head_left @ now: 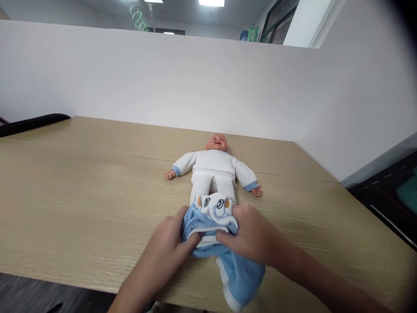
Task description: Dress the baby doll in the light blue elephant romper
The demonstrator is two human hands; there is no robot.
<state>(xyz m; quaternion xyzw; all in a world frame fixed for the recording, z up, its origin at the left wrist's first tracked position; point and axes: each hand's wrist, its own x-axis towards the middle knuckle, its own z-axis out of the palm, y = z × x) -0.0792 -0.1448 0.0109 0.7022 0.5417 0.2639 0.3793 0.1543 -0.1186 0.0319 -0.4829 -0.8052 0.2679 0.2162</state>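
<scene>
A baby doll lies on its back on the wooden table, head toward the wall and arms spread, in white clothing with blue cuffs. Over its lower legs is a blue and white doll garment with an embroidered animal face; the doll's feet are hidden by it. My left hand grips the garment's left edge, thumb on top. On the other side my right hand pinches the opposite edge. Part of the blue cloth hangs down at the right, near the table's front edge.
The wooden table meets a white wall at the back. A black curved object is at the far left. Dark equipment stands beyond the table's right edge.
</scene>
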